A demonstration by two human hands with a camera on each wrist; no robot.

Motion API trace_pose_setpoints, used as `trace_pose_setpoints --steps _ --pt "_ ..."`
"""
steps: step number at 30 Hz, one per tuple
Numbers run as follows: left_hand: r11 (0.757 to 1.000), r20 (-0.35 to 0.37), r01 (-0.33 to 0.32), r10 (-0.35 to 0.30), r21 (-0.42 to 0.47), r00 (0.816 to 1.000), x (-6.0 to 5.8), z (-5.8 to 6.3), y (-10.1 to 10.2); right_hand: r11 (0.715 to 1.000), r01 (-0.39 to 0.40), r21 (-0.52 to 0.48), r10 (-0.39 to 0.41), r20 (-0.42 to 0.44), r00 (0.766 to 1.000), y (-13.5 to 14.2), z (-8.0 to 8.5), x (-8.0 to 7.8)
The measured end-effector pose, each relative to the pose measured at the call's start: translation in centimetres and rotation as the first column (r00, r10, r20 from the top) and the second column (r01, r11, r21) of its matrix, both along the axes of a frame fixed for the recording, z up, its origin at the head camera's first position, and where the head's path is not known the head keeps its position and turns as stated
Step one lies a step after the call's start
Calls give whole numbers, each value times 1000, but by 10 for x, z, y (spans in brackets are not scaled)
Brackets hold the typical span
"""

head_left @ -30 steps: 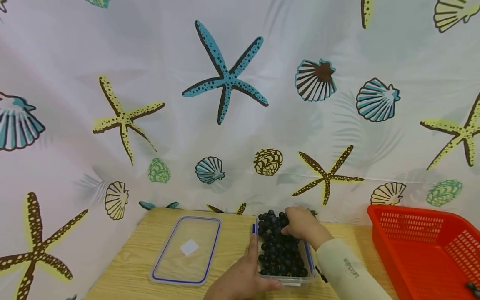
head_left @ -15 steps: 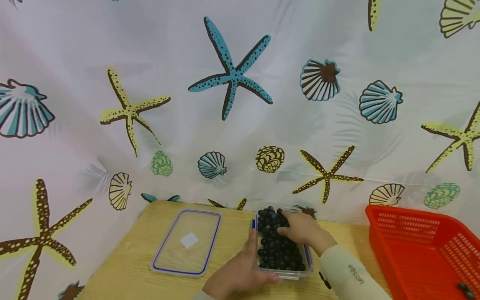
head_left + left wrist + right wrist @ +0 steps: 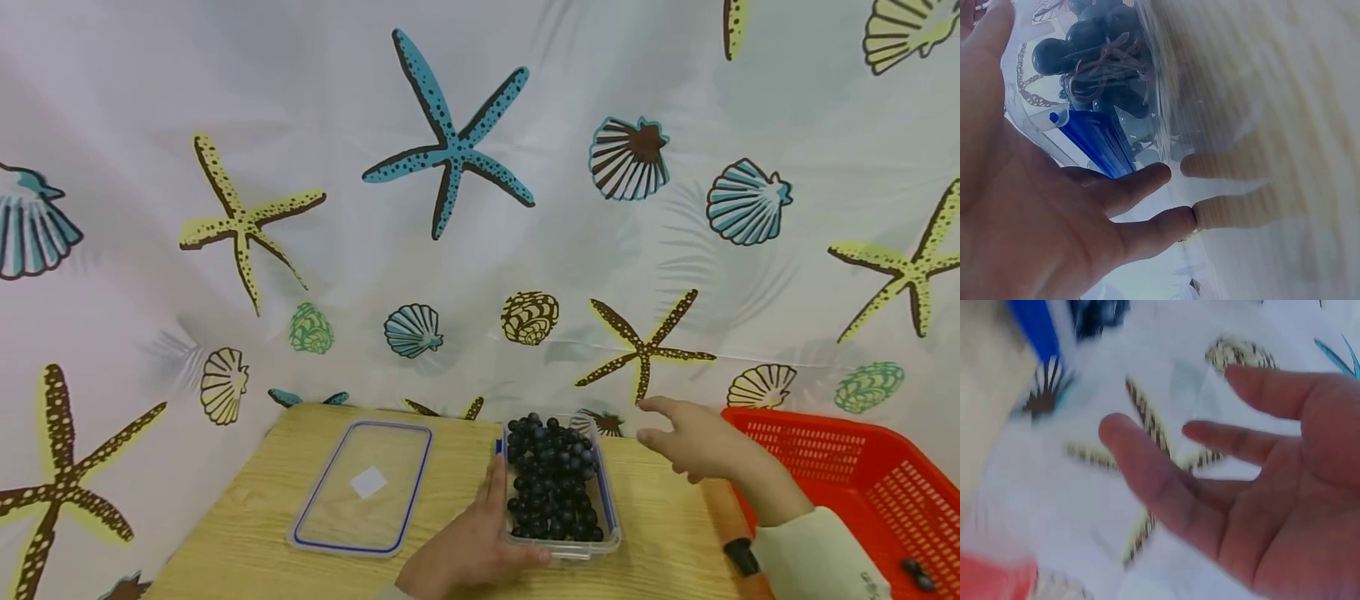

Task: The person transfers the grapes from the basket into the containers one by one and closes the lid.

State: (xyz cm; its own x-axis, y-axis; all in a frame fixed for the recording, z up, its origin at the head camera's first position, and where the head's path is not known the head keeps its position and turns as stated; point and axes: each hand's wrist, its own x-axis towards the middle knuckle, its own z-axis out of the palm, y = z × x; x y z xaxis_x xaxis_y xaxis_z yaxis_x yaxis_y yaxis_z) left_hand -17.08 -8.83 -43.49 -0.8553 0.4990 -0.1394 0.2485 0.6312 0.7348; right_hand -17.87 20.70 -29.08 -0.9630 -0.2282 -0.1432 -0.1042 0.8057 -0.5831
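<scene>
In the lower middle of the head view, dark grapes (image 3: 551, 475) are heaped in a clear container (image 3: 577, 550), which is steadied from its left side by the left hand (image 3: 480, 537); the fingers are laid nearly straight along the wall and the thumb is reached across the near corner, with nothing clasped. Whether the fingertips are pressed or merely rested there cannot be told. The right hand (image 3: 686, 442) is held in the air to the right of the container, apart from it, loosely spread, with nothing in its grasp. For good work around the fruit, the container is best braced with a flat, light palm, since a thin wall would probably flex under a squeeze and a one-sided push could slide it over the counter (image 3: 442, 475). The blue side flap (image 3: 1100, 140) in the left wrist view is best left free of the fingers. Should grapes be touched, a soft pinch or nudge would be advised: the skins may split, and the stems (image 3: 1107, 72) could tug neighbours loose. The heap seems highest at the far end, so any levelling is best begun there. At the lower right, two small dark fruits (image 3: 917, 575) lie in the red basket (image 3: 832, 500), whose rim should be cleared by the right sleeve; at the lower left, the lid (image 3: 375, 517) lies flat.
</scene>
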Motion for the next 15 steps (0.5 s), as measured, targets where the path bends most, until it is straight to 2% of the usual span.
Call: trace_pose_setpoints --steps 4,7,11,15 --pt "999 23 16 -17 36 1000 0 -1 0 999 -31 -33 29 -77 997 46 7 5" --pt "999 39 23 -25 44 999 0 -1 0 1000 -8 -16 6 -138 990 81 7 7" --pt "1000 45 17 -18 22 999 1 -1 -1 988 68 140 -42 -177 983 129 -2 7" --pt "1000 61 3 -5 28 998 2 -1 -2 944 137 301 -95 -151 984 177 -23 2"
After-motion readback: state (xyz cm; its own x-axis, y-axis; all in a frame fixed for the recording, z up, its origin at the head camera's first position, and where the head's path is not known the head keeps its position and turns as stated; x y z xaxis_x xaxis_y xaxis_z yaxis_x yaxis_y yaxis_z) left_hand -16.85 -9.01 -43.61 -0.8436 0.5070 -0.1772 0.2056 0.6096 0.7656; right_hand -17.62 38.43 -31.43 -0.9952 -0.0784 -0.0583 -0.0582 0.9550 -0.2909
